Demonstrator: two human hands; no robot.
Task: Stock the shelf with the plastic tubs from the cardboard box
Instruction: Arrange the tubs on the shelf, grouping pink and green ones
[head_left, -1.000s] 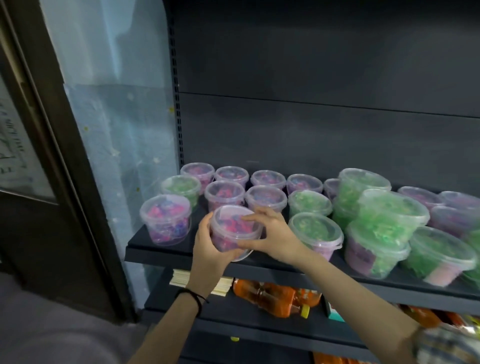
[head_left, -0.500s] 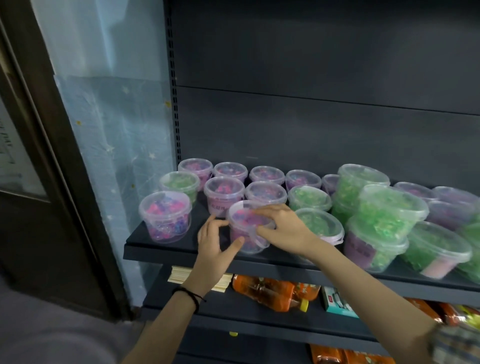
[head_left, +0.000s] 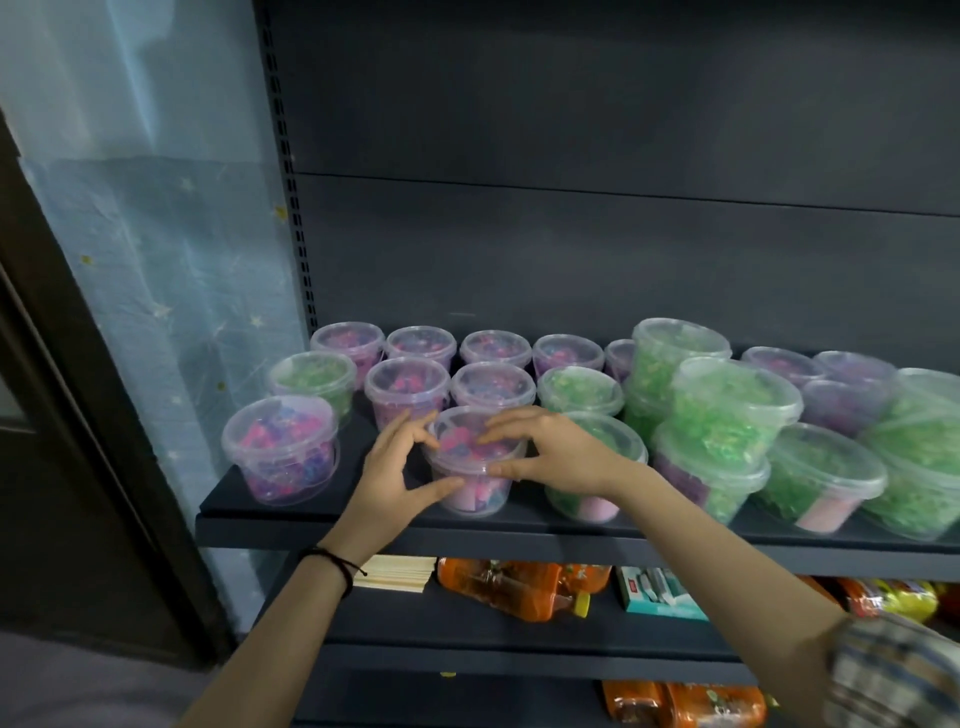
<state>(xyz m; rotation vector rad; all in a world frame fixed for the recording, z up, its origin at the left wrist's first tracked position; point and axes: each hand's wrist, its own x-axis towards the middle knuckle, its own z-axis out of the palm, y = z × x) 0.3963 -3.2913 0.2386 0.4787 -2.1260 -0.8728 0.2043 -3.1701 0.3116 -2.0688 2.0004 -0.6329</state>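
A clear lidded plastic tub of pink and blue pieces (head_left: 475, 496) stands near the front edge of the dark shelf (head_left: 363, 521). My left hand (head_left: 397, 470) cups its left side, thumb against the wall and fingers at the rim. My right hand (head_left: 553, 452) grips the right side, with the thumb on the rim and fingers over the lid. More tubs stand around it: a pink one at the front left (head_left: 280, 452), rows of pink ones behind (head_left: 408, 392), and a green one just to the right (head_left: 597, 431). The cardboard box is out of view.
Green tubs are stacked two high on the right (head_left: 727, 410). On the shelf below lie orange bottles (head_left: 519, 587), a teal packet (head_left: 660, 597) and pale wooden sticks (head_left: 397, 571). A dark door frame (head_left: 78, 415) and a blue starred sheet (head_left: 182, 260) border the left.
The pink tub went from tilted in both hands to standing on the shelf, shifted right. My left hand let go briefly and now touches its side again.
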